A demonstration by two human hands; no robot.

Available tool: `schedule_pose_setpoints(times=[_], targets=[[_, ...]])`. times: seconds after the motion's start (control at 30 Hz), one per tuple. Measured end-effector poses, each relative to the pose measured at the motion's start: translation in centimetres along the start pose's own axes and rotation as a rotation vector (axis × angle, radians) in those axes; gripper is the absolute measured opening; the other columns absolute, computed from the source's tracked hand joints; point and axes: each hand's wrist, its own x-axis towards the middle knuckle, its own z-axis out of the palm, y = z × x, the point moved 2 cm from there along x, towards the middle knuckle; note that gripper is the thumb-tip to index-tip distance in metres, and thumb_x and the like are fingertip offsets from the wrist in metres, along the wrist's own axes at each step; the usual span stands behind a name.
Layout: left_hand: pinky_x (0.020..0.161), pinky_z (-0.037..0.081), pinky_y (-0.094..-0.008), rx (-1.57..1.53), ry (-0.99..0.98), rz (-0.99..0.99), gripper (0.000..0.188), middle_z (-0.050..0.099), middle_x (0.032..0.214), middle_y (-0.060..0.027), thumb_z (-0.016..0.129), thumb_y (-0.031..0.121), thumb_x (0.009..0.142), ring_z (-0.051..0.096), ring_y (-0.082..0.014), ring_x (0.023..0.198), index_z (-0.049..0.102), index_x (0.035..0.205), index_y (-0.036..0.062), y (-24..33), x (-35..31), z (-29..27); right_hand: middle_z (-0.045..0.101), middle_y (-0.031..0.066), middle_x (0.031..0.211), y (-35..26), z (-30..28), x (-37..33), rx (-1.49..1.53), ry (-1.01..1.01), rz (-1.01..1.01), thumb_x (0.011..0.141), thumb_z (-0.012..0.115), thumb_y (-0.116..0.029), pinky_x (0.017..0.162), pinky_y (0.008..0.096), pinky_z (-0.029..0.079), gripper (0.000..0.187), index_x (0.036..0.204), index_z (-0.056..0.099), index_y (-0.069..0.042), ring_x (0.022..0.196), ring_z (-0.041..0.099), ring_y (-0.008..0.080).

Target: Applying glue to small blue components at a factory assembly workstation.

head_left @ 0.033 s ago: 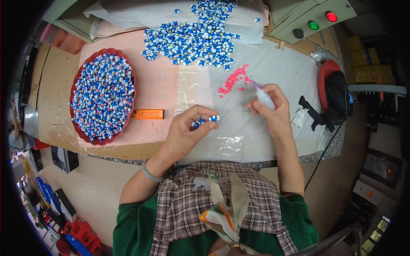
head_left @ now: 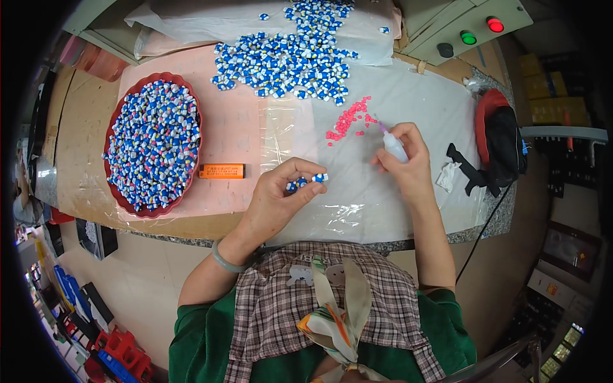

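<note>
My left hand (head_left: 276, 193) is closed round several small blue-and-white pieces (head_left: 294, 186). One of them (head_left: 320, 178) is pinched between the thumb and forefinger. My right hand (head_left: 408, 153) grips a small squeeze bottle (head_left: 394, 147), whitish and translucent with a thin purple tip. That tip points up and left, close to the edge of a scatter of small pink pieces (head_left: 348, 119) on the sheet. A large heap of blue-and-white pieces (head_left: 281, 60), with touches of yellow, lies beyond both hands.
A red scalloped tray (head_left: 200, 127) full of similar pieces, some with pink, stands at the left. Beside it lies an orange box (head_left: 222, 171). On the right are a crumpled white tissue (head_left: 448, 177), a black strap (head_left: 468, 167) and a black-and-red bag (head_left: 501, 143). A control panel (head_left: 469, 37) borders the far right.
My right hand and the bottle have shifted very slightly; the left hand looks the same.
</note>
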Motion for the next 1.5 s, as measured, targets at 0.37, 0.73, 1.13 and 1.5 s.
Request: schedule_pose_setpoints(times=[0.37, 0.73, 1.13, 1.5], targets=[[0.073, 0.045, -0.0197, 0.029, -0.04, -0.039, 0.022, 0.065, 0.091, -0.0013, 0.066, 0.007, 0.089, 0.058, -0.0055, 0.084, 0.061, 0.11, 0.0017, -0.2, -0.2, -0.1, 0.061, 0.0091, 0.085, -1.3, 2.8, 1.6, -0.886, 0.023, -0.493, 0.073, 0.073, -0.002, 0.064, 0.0328, 0.051, 0.018, 0.09, 0.068, -0.003, 0.072, 0.063, 0.0245], [0.08, 0.049, -0.0226, 0.042, -0.076, -0.067, 0.023, 0.065, 0.098, -0.0058, 0.064, 0.004, 0.091, 0.063, -0.0103, 0.092, 0.059, 0.112, -0.0006, -0.3, -0.2, 0.1, 0.062, 0.0087, 0.086, -1.7, 2.9, 2.2, -1.045, 0.004, -0.466, 0.073, 0.071, -0.005, 0.063, 0.0332, 0.051, 0.019, 0.092, 0.067, -0.002, 0.066, 0.062, 0.0271], [0.066, 0.045, -0.0189, 0.04, 0.075, 0.008, 0.022, 0.065, 0.091, -0.0001, 0.068, 0.008, 0.087, 0.055, -0.0038, 0.08, 0.067, 0.108, 0.0045, 0.4, 0.2, 1.1, 0.061, -0.0057, 0.077, -2.6, 4.2, -1.4, -0.1, -0.364, 0.14, 0.082, 0.071, -0.007, 0.064, 0.019, 0.04, 0.006, 0.085, 0.067, -0.004, 0.073, 0.05, 0.002], [0.064, 0.051, -0.0276, 0.369, 0.1, 0.241, 0.022, 0.067, 0.093, -0.0102, 0.069, 0.006, 0.084, 0.065, -0.0191, 0.074, 0.066, 0.106, 0.004, 1.3, 0.0, 1.3, 0.06, -0.0056, 0.076, -2.5, 5.1, -2.1, -0.171, -0.346, 0.128, 0.083, 0.071, -0.009, 0.065, 0.0189, 0.041, 0.007, 0.085, 0.067, -0.003, 0.072, 0.05, 0.002]])
